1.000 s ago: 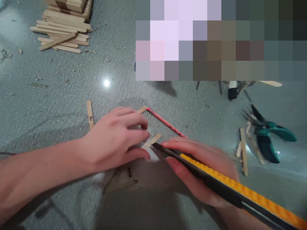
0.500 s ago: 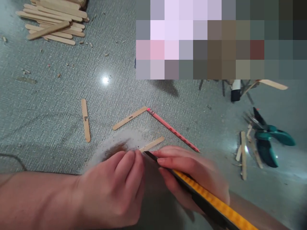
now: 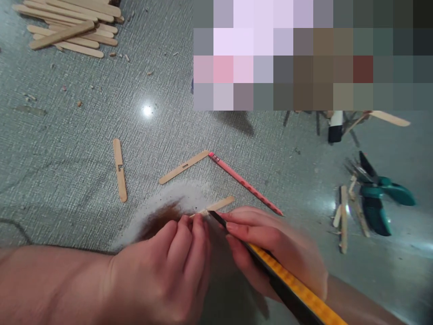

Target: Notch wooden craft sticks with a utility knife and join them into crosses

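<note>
My left hand point(image 3: 169, 266) is closed on a wooden craft stick point(image 3: 221, 204), whose near end is hidden under the fingers. Gripped in my right hand point(image 3: 270, 253) is a yellow and black utility knife point(image 3: 287, 275), its dark blade tip touching the stick near its middle. Just beyond my hands lies a second craft stick point(image 3: 174, 174) with a small slot cut in its centre. Its far end meets the eraser of a pink pencil point(image 3: 245, 183). Further left, another craft stick point(image 3: 119, 169) has a notch at mid-length.
A pile of craft sticks point(image 3: 71, 27) lies at the upper left amid wood crumbs. On the right are green-handled pliers point(image 3: 374, 203) beside cut stick pieces point(image 3: 343, 219). A whitish patch point(image 3: 149, 205) marks the grey textured table. Pixelated blocks hide the upper right.
The knife's blade tip and the held stick have shifted slightly to the right, along with both hands. The view has moved a little. Both hands keep their hold.
</note>
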Demonstrator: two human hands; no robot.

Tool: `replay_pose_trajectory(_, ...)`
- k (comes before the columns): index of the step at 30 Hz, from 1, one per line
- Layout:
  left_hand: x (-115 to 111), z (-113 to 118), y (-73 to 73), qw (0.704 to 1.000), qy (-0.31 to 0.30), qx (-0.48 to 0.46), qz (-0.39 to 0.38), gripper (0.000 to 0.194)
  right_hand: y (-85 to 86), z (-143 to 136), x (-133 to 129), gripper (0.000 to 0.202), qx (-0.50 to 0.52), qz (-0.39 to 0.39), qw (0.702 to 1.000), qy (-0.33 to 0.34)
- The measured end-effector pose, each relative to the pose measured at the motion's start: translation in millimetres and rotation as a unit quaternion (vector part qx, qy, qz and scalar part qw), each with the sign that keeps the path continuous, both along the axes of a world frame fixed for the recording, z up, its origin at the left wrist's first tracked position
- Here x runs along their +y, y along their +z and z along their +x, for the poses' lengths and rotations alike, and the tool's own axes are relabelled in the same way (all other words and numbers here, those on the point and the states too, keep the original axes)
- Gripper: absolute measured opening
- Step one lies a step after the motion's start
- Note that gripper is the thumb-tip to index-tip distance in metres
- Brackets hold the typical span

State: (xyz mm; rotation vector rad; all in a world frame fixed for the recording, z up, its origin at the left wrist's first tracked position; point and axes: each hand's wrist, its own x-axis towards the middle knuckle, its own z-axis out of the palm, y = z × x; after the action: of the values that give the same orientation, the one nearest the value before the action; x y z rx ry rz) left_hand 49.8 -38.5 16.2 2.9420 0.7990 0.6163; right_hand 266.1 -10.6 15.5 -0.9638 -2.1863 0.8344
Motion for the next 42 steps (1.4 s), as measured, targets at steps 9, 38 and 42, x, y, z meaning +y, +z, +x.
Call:
replay_pose_trajectory(9, 1, 0, -3.4, 0.999, 0.007, -0.038, -0.032, 0.023, 0.0, 5, 0, 0.035, 0.0, -0.01, 1.0, -0.004)
replay_pose_trajectory(38, 10, 11, 0.0, 1.0, 0.005, -0.009, -0.027, 0.027, 3.5, -6, -17, 0.028, -0.022, 0.0, 0.998, -0.064)
replay_pose_trajectory(42, 7, 11, -0.4, 1.0, 0.004, 0.001, -0.021, 0.027, 1.8, -5, -16, 0.029, -0.019, 0.002, 0.999, -0.049)
